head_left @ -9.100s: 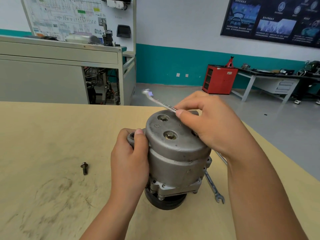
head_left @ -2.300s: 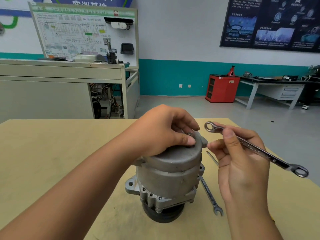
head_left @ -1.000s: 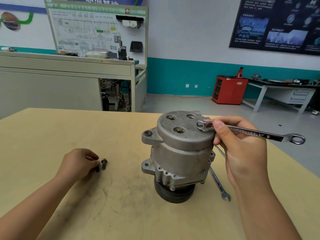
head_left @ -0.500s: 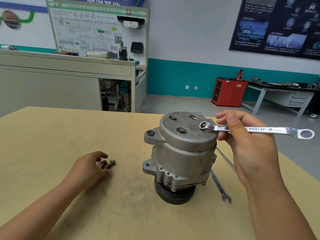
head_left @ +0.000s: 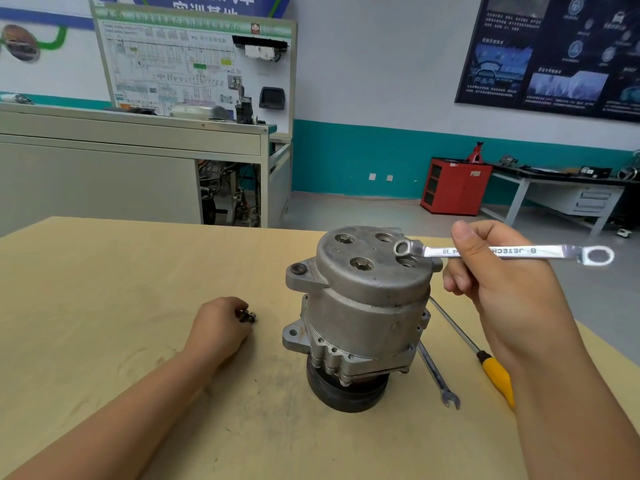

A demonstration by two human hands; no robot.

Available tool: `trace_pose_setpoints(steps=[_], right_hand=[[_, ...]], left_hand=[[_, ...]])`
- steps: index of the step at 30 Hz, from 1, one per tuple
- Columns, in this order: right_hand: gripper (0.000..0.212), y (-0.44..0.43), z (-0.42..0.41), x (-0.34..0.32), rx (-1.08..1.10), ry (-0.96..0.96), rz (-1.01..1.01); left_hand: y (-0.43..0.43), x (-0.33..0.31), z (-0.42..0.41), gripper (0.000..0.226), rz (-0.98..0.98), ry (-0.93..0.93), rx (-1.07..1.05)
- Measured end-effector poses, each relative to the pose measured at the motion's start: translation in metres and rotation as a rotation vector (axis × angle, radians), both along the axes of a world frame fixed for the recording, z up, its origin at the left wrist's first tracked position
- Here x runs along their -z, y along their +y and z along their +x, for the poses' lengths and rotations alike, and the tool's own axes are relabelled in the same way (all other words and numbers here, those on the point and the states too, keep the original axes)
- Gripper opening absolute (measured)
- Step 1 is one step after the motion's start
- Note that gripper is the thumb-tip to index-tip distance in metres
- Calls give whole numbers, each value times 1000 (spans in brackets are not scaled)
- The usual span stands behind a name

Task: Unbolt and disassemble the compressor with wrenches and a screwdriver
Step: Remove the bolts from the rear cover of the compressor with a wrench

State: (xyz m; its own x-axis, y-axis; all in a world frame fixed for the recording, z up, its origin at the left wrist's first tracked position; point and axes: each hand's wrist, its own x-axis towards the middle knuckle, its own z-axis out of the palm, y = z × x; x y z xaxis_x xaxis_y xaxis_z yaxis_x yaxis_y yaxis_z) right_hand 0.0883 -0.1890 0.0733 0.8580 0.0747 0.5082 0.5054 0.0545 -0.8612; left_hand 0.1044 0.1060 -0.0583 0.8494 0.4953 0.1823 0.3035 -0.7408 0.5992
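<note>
- The compressor (head_left: 360, 306) stands upright on its black pulley in the middle of the tabletop (head_left: 104, 289), between your hands. Two bolts sit in its top cover, beside two open holes.
- Your right hand (head_left: 502, 292) pinches a ring wrench (head_left: 540, 251) by its shank, thumb on top. The small ring is over the cover's right side.
- Your left hand (head_left: 218, 327) rests on the tabletop, fingers (head_left: 239, 306) curled against loose bolts (head_left: 248, 317). I cannot tell whether they grip them.
- An open-end wrench (head_left: 436, 372) and a yellow-handled screwdriver (head_left: 495, 375) lie to the right of the compressor.
</note>
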Motion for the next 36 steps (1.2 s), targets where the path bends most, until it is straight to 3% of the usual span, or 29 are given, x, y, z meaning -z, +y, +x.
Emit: trace_pose_setpoints(steps=[6, 14, 16, 20, 24, 26, 29, 36], right_hand=[[27, 4, 0, -1, -204, -26, 118], [4, 10, -1, 1, -193, -69, 42], [9, 13, -4, 5, -183, -80, 57], [26, 17, -8, 10, -136, -84, 146], [29, 21, -14, 12, -47, -108, 134], [32, 22, -17, 13, -9, -107, 118], [30, 23, -21, 12, 55, -109, 48], [26, 28, -35, 10, 197, -167, -82]], left_hand=[[-20, 2, 17, 39, 61, 11, 19], [-15, 1, 17, 48, 63, 6, 3], [-16, -3, 8, 50, 31, -35, -12], [-32, -23, -16, 38, -113, -306, -49], [-69, -53, -49, 23, -389, -705, 93], [-87, -69, -64, 29, -436, -777, 228], [-106, -86, -76, 50, -321, -717, 395], [-130, -99, -69, 90, -165, -523, 343]])
